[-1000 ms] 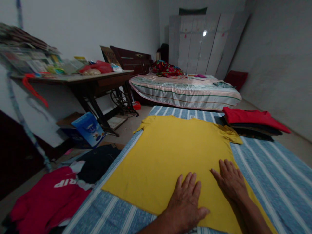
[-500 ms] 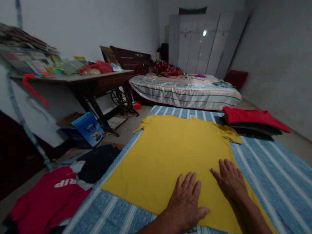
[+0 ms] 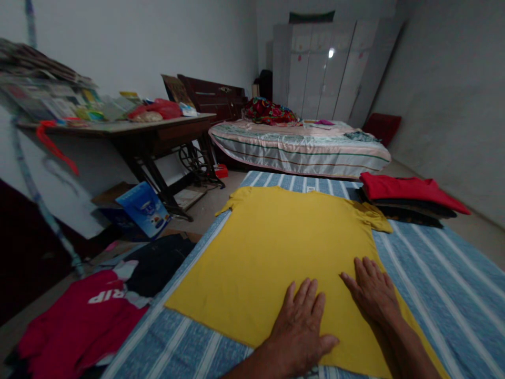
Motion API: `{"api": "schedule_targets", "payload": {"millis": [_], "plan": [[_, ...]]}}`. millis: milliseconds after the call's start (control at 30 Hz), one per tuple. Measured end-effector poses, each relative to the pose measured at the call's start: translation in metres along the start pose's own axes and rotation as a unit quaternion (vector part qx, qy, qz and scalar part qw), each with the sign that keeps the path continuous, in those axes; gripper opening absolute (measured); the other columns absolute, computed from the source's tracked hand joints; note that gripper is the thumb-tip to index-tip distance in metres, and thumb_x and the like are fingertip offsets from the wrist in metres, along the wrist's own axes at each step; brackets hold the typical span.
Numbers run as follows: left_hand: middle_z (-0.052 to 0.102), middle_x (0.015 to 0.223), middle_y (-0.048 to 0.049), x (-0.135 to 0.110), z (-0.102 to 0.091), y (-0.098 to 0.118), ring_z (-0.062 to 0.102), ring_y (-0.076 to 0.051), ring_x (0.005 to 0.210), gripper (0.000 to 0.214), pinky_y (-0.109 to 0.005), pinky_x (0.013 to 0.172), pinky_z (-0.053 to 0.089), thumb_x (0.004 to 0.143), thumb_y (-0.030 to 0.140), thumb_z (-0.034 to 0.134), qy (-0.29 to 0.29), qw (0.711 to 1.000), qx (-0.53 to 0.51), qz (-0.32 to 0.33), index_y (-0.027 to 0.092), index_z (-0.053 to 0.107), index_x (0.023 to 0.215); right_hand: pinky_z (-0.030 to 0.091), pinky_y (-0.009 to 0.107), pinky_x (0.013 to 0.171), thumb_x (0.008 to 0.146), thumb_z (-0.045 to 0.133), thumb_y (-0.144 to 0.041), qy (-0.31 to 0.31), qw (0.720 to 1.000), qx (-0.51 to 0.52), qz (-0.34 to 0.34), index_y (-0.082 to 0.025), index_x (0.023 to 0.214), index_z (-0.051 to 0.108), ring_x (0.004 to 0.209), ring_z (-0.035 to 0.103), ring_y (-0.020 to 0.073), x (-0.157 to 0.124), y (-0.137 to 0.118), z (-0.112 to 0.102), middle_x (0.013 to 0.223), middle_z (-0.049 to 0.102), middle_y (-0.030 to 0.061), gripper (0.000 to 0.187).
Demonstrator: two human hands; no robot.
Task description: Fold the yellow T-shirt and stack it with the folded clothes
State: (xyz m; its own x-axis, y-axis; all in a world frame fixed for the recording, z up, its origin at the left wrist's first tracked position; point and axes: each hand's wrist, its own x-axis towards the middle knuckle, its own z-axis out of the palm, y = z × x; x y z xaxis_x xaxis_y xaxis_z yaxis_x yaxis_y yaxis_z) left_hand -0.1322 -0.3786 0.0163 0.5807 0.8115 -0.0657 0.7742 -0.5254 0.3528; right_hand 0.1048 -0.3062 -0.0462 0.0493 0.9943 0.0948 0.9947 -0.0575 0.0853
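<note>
A yellow T-shirt [image 3: 276, 252] lies spread flat on a blue-and-white striped sheet [image 3: 442, 284], its neckline and short sleeves at the far end. My left hand [image 3: 302, 321] rests palm down on the shirt's lower part, fingers stretched and thumb pointing right. Farther right, my right hand [image 3: 373, 289] lies flat near the shirt's right side edge, with its fingers stretched forward and thumb out to the left. Neither hand grips the cloth. The near hem is partly hidden by my left wrist and forearm.
Folded clothes with a red one on top [image 3: 410, 189] are stacked at the far right of the sheet. Lower left lies a pile with a pink-red garment [image 3: 87, 310]. A cluttered sewing-machine table [image 3: 158, 129] stands left. Behind are a bed [image 3: 307, 147] and a wardrobe [image 3: 315, 73].
</note>
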Motion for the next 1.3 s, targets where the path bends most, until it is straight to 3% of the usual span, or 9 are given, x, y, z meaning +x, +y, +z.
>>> {"api": "schedule_targets", "payload": {"millis": [267, 367, 467, 633, 833, 967, 1133, 1300], "plan": [[0.012, 0.156, -0.0115, 0.0, -0.015, 0.002, 0.004, -0.024, 0.144, 0.075, -0.051, 0.116, 0.002, 0.089, 0.067, 0.02, -0.038, 0.996, -0.078, -0.016, 0.017, 0.03, 0.145, 0.022, 0.048, 0.106, 0.09, 0.032, -0.055, 0.007, 1.0, 0.009, 0.001, -0.008, 0.141, 0.034, 0.137, 0.021, 0.0315, 0.0, -0.001, -0.001, 0.147, 0.03, 0.0171, 0.07], [0.018, 0.155, -0.012, 0.002, -0.026, -0.004, 0.012, -0.024, 0.143, 0.072, -0.048, 0.116, 0.01, 0.09, 0.065, 0.02, -0.047, 0.994, -0.097, -0.015, 0.017, 0.036, 0.142, 0.023, 0.048, 0.106, 0.089, 0.032, -0.055, -0.003, 1.0, 0.0, -0.002, -0.009, 0.141, 0.035, 0.137, 0.022, 0.0318, 0.0, 0.0, 0.0, 0.147, 0.03, 0.0167, 0.069], [0.02, 0.154, -0.0134, 0.01, -0.039, -0.017, 0.015, -0.023, 0.142, 0.07, -0.042, 0.116, 0.016, 0.091, 0.063, 0.023, -0.012, 0.997, -0.071, -0.038, 0.015, 0.039, 0.14, 0.023, 0.048, 0.106, 0.089, 0.034, -0.053, -0.005, 1.0, -0.005, -0.009, -0.009, 0.142, 0.034, 0.137, 0.021, 0.0318, 0.0, 0.0, 0.0, 0.148, 0.03, 0.017, 0.068], [0.018, 0.155, -0.0132, 0.03, -0.057, -0.049, 0.011, -0.024, 0.143, 0.064, -0.043, 0.116, 0.013, 0.092, 0.055, 0.03, 0.057, 0.99, 0.025, -0.129, 0.013, 0.038, 0.14, 0.024, 0.049, 0.105, 0.09, 0.031, -0.053, -0.002, 1.0, 0.002, -0.008, -0.009, 0.141, 0.035, 0.138, 0.021, 0.0312, -0.001, 0.0, 0.001, 0.147, 0.03, 0.0175, 0.067], [0.009, 0.156, -0.0124, 0.038, -0.042, -0.074, 0.001, -0.025, 0.143, 0.075, -0.047, 0.117, 0.007, 0.09, 0.062, 0.025, 0.042, 0.982, 0.054, -0.174, 0.012, 0.025, 0.146, 0.025, 0.05, 0.105, 0.088, 0.032, -0.054, 0.008, 1.0, 0.009, -0.014, -0.011, 0.139, 0.039, 0.138, 0.021, 0.0313, -0.003, 0.001, 0.003, 0.147, 0.031, 0.0177, 0.067], [0.008, 0.156, -0.0116, 0.037, -0.031, -0.078, -0.001, -0.024, 0.143, 0.079, -0.046, 0.117, 0.005, 0.089, 0.066, 0.02, 0.027, 0.984, 0.047, -0.167, 0.013, 0.023, 0.147, 0.026, 0.052, 0.104, 0.089, 0.033, -0.051, 0.007, 0.999, 0.028, -0.031, -0.017, 0.133, 0.048, 0.137, 0.023, 0.0319, -0.004, 0.002, 0.001, 0.144, 0.037, 0.0157, 0.058], [0.005, 0.156, -0.0103, 0.036, -0.03, -0.079, -0.004, -0.023, 0.143, 0.08, -0.048, 0.117, 0.003, 0.088, 0.067, 0.018, 0.021, 0.985, 0.031, -0.167, 0.014, 0.019, 0.148, 0.025, 0.054, 0.104, 0.087, 0.037, -0.045, 0.004, 0.999, 0.024, -0.044, -0.021, 0.124, 0.056, 0.137, 0.022, 0.0334, -0.009, 0.002, 0.001, 0.142, 0.041, 0.0125, 0.049], [0.004, 0.156, -0.0111, 0.035, -0.029, -0.08, -0.004, -0.023, 0.143, 0.081, -0.049, 0.116, 0.002, 0.088, 0.067, 0.018, 0.025, 0.987, 0.018, -0.158, 0.013, 0.019, 0.148, 0.024, 0.056, 0.104, 0.084, 0.036, -0.054, 0.03, 0.999, 0.021, -0.008, -0.022, 0.128, 0.054, 0.137, 0.02, 0.035, -0.005, -0.007, -0.024, 0.142, 0.041, 0.0119, 0.057]]}}
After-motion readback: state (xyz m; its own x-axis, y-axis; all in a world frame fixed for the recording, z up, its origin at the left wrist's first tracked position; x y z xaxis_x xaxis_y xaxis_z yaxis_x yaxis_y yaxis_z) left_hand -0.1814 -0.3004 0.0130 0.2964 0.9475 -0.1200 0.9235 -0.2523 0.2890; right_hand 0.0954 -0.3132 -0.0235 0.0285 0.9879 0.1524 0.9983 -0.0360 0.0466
